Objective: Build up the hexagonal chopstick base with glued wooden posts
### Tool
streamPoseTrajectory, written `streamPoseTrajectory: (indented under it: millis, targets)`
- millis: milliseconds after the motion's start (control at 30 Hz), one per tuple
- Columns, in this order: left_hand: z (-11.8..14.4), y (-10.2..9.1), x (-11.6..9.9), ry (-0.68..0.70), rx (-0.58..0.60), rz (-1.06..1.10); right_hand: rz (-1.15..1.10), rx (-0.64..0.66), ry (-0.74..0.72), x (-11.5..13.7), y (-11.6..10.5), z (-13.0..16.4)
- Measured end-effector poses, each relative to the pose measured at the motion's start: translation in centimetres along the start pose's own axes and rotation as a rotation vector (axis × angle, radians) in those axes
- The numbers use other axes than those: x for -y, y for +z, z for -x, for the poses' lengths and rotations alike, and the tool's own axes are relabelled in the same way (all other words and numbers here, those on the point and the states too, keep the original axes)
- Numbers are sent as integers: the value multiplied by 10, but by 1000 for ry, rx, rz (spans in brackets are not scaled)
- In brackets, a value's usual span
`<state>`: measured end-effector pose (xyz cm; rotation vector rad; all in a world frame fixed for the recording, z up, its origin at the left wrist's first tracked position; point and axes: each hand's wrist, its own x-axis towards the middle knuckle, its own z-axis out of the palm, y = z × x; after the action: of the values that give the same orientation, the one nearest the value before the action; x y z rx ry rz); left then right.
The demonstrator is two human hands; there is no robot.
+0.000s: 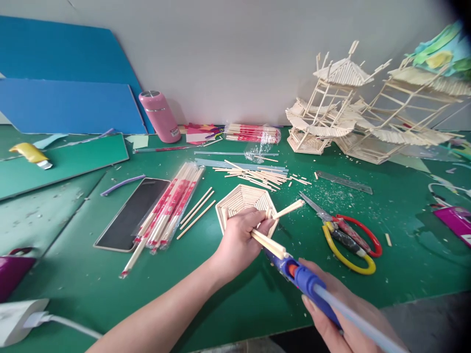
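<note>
My left hand grips a short bundle of cut wooden sticks just above the near edge of a hexagonal stick panel lying flat on the green mat. One stick points out to the right from my fingers. My right hand, at the bottom right, holds a blue glue gun with a clear glue rod out its back. The gun's nozzle touches the near end of the stick bundle.
Wrapped chopsticks and a dark phone lie left of the panel. Red and yellow scissors and a metal ruler lie to the right. Loose sticks, a pink flask and two stick pagoda models stand behind.
</note>
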<state>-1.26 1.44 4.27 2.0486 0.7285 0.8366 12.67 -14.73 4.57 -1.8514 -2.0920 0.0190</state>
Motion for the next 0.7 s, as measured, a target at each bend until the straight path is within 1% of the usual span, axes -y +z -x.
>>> streamPoseTrajectory:
  millis: [100,167,367,533,633,700]
  targets:
    - [0,0,0,-5,2,-1,-14,48,-60,4,-2,-4]
    - [0,0,0,-9,9,8,6,54,-91,5,-4,-6]
    - [0,-1,-1,-12,12,38,79,72,-117,7,-13,-18]
    - [0,0,1,0,20,85,103,91,-170,3,-19,-31]
    - [0,0,2,14,32,110,114,141,-198,-1,-21,-31]
    - [0,-1,3,21,37,116,117,143,-211,-4,-21,-29]
